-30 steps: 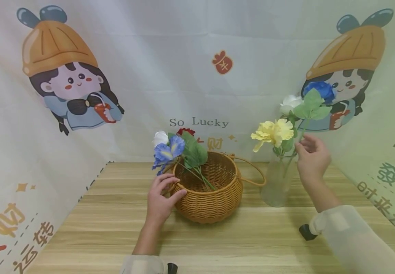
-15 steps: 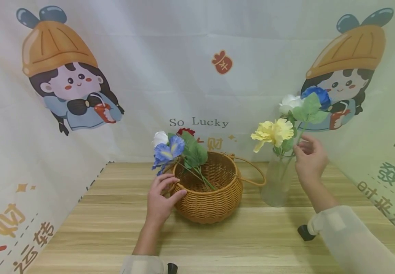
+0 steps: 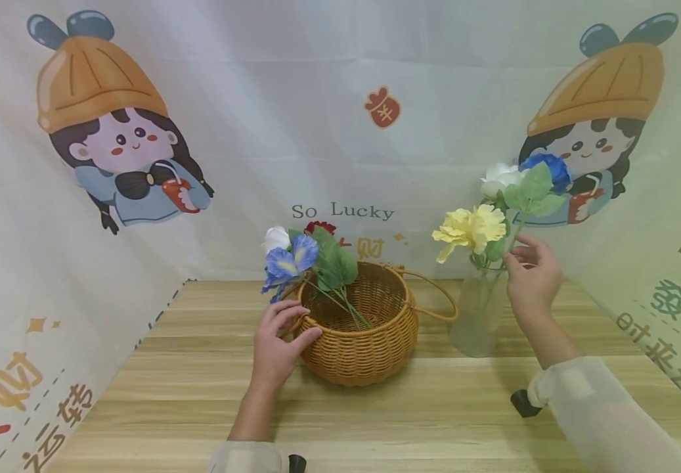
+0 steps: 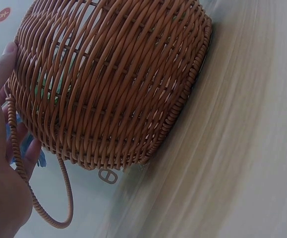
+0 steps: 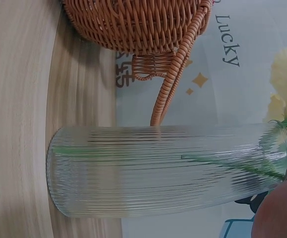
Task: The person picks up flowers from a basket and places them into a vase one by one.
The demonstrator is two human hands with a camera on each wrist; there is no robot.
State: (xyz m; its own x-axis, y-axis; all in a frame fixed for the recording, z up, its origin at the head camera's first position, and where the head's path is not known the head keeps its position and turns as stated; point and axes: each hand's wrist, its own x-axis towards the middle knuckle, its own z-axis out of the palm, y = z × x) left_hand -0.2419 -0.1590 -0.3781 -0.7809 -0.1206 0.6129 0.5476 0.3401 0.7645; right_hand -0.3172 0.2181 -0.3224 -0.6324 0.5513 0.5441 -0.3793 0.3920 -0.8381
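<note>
My left hand point(image 3: 278, 341) holds the near-left rim of a round brown wicker basket point(image 3: 364, 358), thumb outside near the rim. Inside the basket lean artificial flowers: a blue-purple iris point(image 3: 293, 259), a white bloom point(image 3: 277, 240) and a red bloom point(image 3: 320, 228), mostly hidden by leaves. On the right, my right hand point(image 3: 534, 279) pinches the stem of a blue flower point(image 3: 547, 169) at the mouth of a ribbed glass vase point(image 3: 473, 328). A stem end point(image 5: 183, 157) hangs partway down inside the vase in the right wrist view. A yellow flower point(image 3: 470, 226) and a white flower point(image 3: 500, 179) stand in the vase.
The basket's looped handle point(image 3: 449, 292) sticks out toward the vase. Under everything lies a wood-grain table point(image 3: 198, 394). Printed cloth point(image 3: 257, 131) with cartoon figures hangs behind and at both sides.
The blue flower has sunk a little and shifted slightly left, with my right hand moving the same way. My left hand and the basket stay put.
</note>
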